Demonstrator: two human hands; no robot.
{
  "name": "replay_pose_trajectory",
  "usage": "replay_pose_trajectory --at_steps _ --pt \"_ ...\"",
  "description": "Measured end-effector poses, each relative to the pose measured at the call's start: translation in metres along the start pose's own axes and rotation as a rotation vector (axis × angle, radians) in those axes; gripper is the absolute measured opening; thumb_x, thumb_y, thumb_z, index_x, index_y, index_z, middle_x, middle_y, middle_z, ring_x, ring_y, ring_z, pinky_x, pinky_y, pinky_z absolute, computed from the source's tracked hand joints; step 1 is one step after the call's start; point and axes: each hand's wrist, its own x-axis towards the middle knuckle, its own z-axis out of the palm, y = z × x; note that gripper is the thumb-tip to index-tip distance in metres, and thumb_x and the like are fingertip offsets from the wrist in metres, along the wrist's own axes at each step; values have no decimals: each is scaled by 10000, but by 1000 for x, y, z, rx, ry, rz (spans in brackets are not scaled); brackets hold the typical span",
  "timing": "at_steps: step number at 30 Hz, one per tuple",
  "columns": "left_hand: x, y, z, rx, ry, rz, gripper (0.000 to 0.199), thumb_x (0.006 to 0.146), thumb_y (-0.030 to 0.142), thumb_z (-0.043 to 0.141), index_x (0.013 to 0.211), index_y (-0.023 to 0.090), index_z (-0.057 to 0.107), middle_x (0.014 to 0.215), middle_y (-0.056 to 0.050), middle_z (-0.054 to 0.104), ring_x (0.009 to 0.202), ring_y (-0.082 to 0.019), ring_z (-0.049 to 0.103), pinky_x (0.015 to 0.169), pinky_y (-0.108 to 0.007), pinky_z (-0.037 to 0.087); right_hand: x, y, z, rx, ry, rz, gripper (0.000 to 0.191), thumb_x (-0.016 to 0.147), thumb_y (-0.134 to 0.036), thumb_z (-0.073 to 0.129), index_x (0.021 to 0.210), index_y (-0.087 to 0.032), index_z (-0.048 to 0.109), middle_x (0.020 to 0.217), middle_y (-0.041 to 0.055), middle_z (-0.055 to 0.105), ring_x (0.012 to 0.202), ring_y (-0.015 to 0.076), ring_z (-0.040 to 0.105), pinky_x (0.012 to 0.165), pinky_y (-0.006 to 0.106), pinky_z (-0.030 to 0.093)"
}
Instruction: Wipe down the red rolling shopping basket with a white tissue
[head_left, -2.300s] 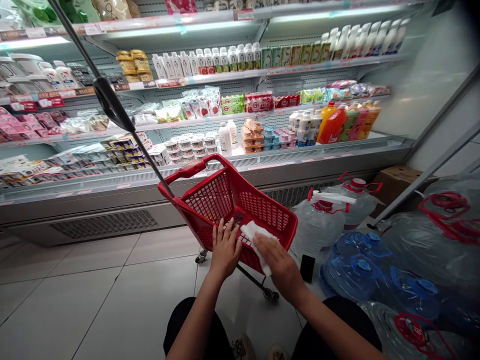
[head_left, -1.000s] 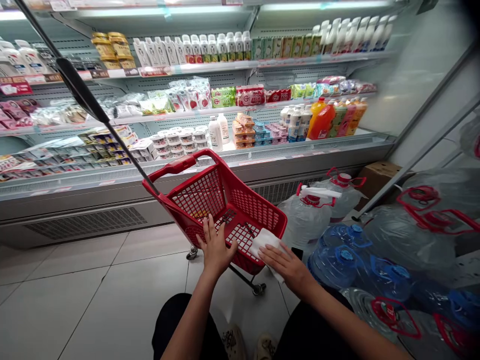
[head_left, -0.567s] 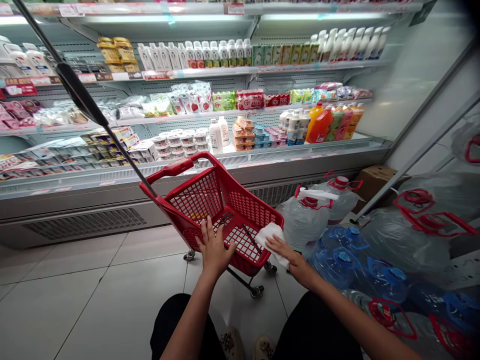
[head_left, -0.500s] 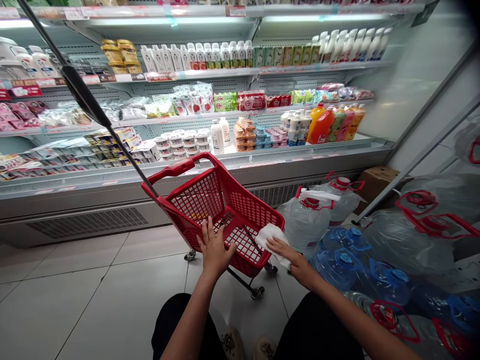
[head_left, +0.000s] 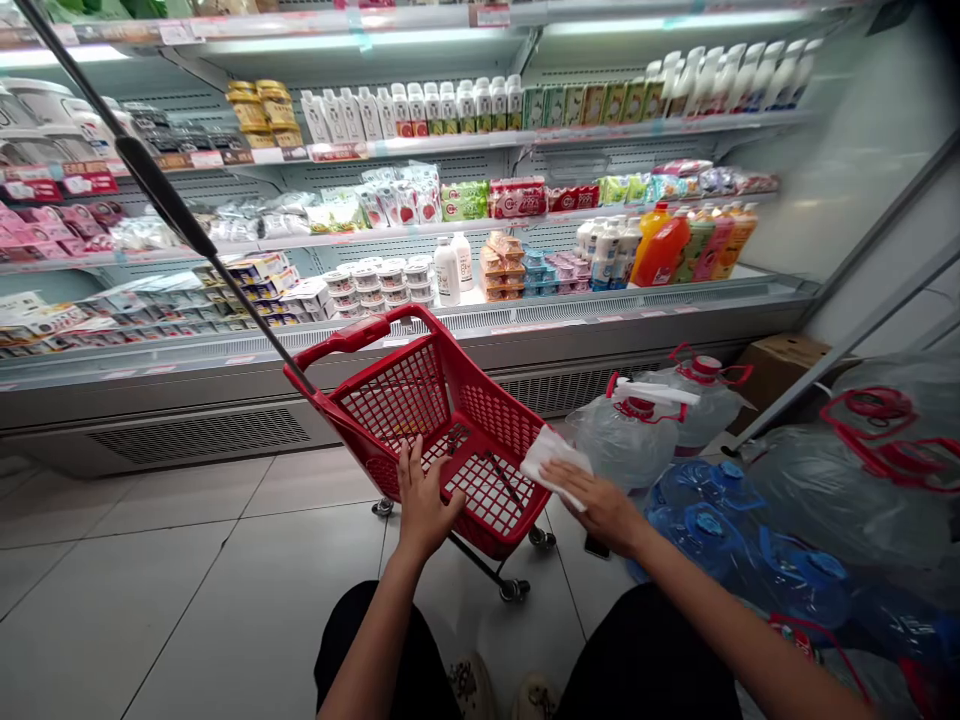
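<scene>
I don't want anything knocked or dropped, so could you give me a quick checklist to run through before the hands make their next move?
1. White cloth secured by the right hand: ok, it is under the fingers at the cart's end.
2. Left hand free of objects: ok, its fingers are spread beside the basket.
3. Red cart free of goods: ok, none visible inside.
4. Front wheel locked: cannot tell.
5. Dark flat object well away from the work: not ok, it lies on the floor near the right hand's side of the cart.
</scene>
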Motion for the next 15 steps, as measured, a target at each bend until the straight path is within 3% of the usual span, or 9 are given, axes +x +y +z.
replay_pose_trajectory --at_steps 3,5,12,15 --pt "-1 -3 -3 8 -13 -9 435 826 243 658 1259 199 658 1715 -135 214 1612 -417 46 1262 -661 215 7 21 -1 -38 43 92 544 1079 -230 399 1620 -286 371 1573 53 529 1492 227 441 1184 469 475" --pt "-2 -3 -4 12 -18 -14 444 820 244 667 1262 198 660 1719 -137 198 1613 -416 37 1266 -657 204 8 19 1 -36 65 125 534 1087 -241 387 1619 -287 371 1576 56 526 1491 230 442 1184 485 476" --pt "-3 0 -5 -1 -1 10 460 802 219 671 1261 186 654 1717 -145 197 1611 -405 61 1281 -640 181 -3 -57 23 72 4 -123 604 1040 -109 434 1624 -244 361 1574 63 531 1501 203 427 1209 414 458" --pt "-2 3 -4 -8 5 14 450 798 220 675 1247 208 659 1726 -118 193 1611 -402 69 1277 -643 196 -4 -65 25 76 -12 -156 652 1010 -63 449 1629 -241 346 1577 59 527 1510 205 412 1204 407 460"
